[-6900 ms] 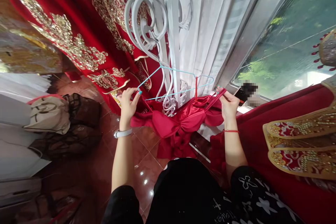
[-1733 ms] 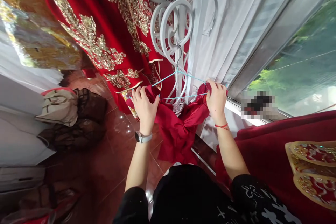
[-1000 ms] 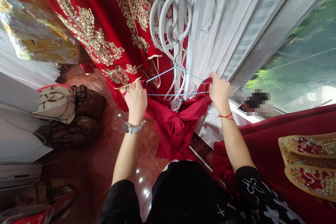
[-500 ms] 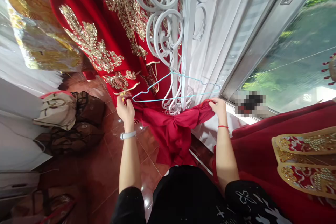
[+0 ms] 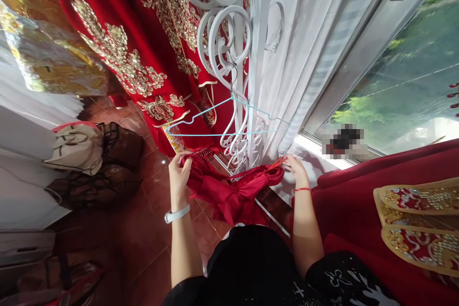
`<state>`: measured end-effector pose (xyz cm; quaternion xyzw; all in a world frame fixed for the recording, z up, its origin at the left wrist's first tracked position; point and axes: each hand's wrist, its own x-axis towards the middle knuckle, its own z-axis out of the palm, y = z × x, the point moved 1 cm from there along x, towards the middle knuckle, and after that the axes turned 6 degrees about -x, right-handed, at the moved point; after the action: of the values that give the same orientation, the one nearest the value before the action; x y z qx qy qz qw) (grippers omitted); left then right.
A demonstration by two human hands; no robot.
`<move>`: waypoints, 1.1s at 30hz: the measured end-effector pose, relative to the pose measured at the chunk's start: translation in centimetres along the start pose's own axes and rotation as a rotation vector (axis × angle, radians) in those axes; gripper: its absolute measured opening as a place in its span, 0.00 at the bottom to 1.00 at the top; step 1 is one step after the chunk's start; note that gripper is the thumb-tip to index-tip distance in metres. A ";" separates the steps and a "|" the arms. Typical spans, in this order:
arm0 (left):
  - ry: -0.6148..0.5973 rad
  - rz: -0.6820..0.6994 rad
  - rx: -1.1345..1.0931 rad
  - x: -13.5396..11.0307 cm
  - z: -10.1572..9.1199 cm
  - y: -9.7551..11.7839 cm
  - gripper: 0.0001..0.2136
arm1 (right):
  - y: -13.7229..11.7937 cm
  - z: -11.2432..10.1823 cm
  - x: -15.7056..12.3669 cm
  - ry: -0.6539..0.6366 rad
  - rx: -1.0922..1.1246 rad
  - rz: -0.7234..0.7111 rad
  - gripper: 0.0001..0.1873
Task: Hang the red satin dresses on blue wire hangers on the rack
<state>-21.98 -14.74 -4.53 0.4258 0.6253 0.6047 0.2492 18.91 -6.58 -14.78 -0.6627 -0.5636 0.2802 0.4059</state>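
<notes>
A red satin dress [image 5: 229, 195] is stretched between my hands, its gathered front sagging in the middle. My left hand [image 5: 180, 172] is closed on its top edge at the left, thumb uppermost. At the other end my right hand [image 5: 296, 168] pinches a thin orange-red strap [image 5: 276, 164] beside the rolled top edge. A light blue wire hanger [image 5: 218, 134] hangs just above the dress, its hook caught on the white scrollwork rack [image 5: 247, 76]. I see a gap between hanger and dress.
Red garments with gold beading [image 5: 125, 57] hang at the left. Bags [image 5: 77, 148] rest on the tiled floor [image 5: 154, 220]. To the right are a window frame [image 5: 344, 52] and a red garment with gold panels [image 5: 337, 196]. White curtain [image 5: 297, 33] hangs behind the rack.
Both hands have lowered, bringing the dress down from the hanger. My left hand has also shifted slightly right. The orange-red strap now shows as a raised loop, and the hanger has tilted a little.
</notes>
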 end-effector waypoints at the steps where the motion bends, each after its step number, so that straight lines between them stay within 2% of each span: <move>1: 0.002 0.011 0.018 -0.3 -0.3 -0.5 0.14 | -0.2 -0.2 -0.2 -0.012 0.088 0.019 0.20; 5: 0.035 0.016 0.064 -1.0 -1.7 -2.9 0.15 | -1.6 -1.4 -1.5 -0.003 0.456 0.097 0.19; 8: 0.081 0.020 0.092 -1.1 -2.9 -4.4 0.15 | -3.3 -2.6 -2.0 0.090 0.722 0.118 0.24; 12: 0.142 0.046 0.165 -1.2 -4.5 -5.5 0.14 | -6.1 -4.5 -2.2 0.253 0.802 0.014 0.26; 14: 0.197 0.037 0.229 -1.4 -4.9 -5.9 0.13 | -7.6 -5.2 -2.4 0.296 0.782 -0.049 0.26; 16: 0.206 -0.016 0.250 -1.8 -4.9 -6.2 0.13 | -9.1 -5.7 -2.9 0.284 0.719 -0.116 0.26; 20: 0.054 -0.167 0.065 -2.6 -3.2 -6.3 0.15 | -11.6 -5.4 -3.8 0.201 0.568 -0.208 0.24; 25: -0.129 -0.368 -0.243 -3.3 -1.4 -5.1 0.20 | -14.5 -3.8 -3.4 0.193 0.459 -0.239 0.19; 29: -0.087 -0.366 -0.300 -3.7 -2.1 -4.0 0.25 | -17.0 -3.0 -2.9 0.181 0.305 -0.296 0.14; 33: 0.001 -0.254 -0.205 -3.1 -3.4 -2.8 0.25 | -18.9 -3.4 -2.9 0.123 0.104 -0.420 0.09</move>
<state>-23.82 -18.97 -7.35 0.3154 0.6093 0.6291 0.3653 11.28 -9.51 2.86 -0.5247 -0.6481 0.1772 0.5228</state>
